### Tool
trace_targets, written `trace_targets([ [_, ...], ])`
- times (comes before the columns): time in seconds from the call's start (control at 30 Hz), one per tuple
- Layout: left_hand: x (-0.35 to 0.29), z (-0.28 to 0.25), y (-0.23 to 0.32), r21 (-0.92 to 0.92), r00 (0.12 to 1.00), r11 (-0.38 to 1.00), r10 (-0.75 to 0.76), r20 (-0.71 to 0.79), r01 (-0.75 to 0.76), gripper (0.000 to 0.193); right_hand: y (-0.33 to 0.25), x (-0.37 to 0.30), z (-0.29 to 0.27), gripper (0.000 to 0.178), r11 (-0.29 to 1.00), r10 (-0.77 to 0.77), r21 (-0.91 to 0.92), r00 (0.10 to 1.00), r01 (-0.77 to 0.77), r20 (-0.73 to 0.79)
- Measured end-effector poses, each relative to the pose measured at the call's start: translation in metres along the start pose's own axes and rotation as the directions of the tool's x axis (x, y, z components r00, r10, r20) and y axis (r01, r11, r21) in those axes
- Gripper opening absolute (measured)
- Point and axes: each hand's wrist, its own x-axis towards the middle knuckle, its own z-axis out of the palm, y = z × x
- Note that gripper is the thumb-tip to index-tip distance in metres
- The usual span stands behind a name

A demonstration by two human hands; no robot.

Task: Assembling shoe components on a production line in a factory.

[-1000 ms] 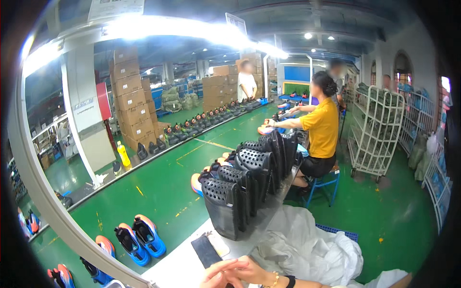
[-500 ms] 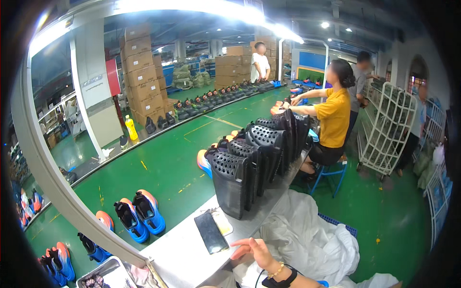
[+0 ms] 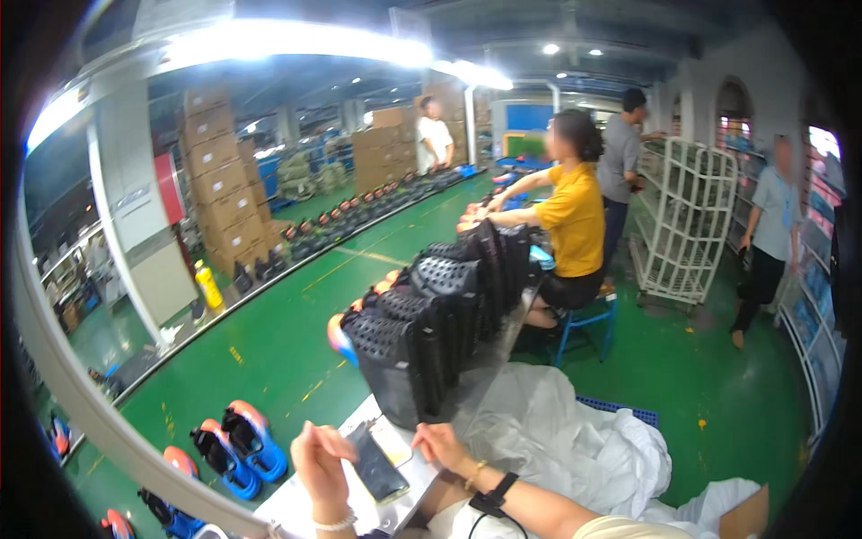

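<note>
We see a flat glossy black phone (image 3: 377, 463) on the table (image 3: 296, 508), left hand (image 3: 321, 458) and right hand (image 3: 440, 445) flanking it, both grips released. Perforated black crates (image 3: 422, 350) just behind it, crumpled white sheet (image 3: 566, 440) to its right.

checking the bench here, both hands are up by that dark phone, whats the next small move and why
Probably lower the right hand onto the dark phone. The phone lies flat on the white bench between the hands, touched by neither. The left hand hangs raised and loosely curled beside it, and the right fingertips are nearest its top edge.
</note>
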Motion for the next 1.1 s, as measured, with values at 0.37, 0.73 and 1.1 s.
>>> trace_targets([
  [0.37, 0.029, -0.186, -0.1, 0.224, 0.85, 0.939, -0.113, -0.515, 0.261, 0.046, 0.022, 0.007, 0.002, 0.043, 0.995, 0.099, -0.034, 0.994, -0.097, 0.048],
  [0.73, 0.024, -0.119, -0.068, 0.298, 0.862, 0.888, -0.181, -0.473, 0.35, 0.04, 0.03, 0.005, 0.009, 0.028, 0.985, 0.129, -0.117, 0.991, -0.13, -0.02],
  [1.1, 0.023, -0.189, -0.105, 0.524, 0.827, 0.819, 0.117, -0.55, 0.232, 0.035, 0.047, 0.01, 0.014, 0.021, 0.974, 0.159, -0.164, 0.987, -0.155, 0.013],
])
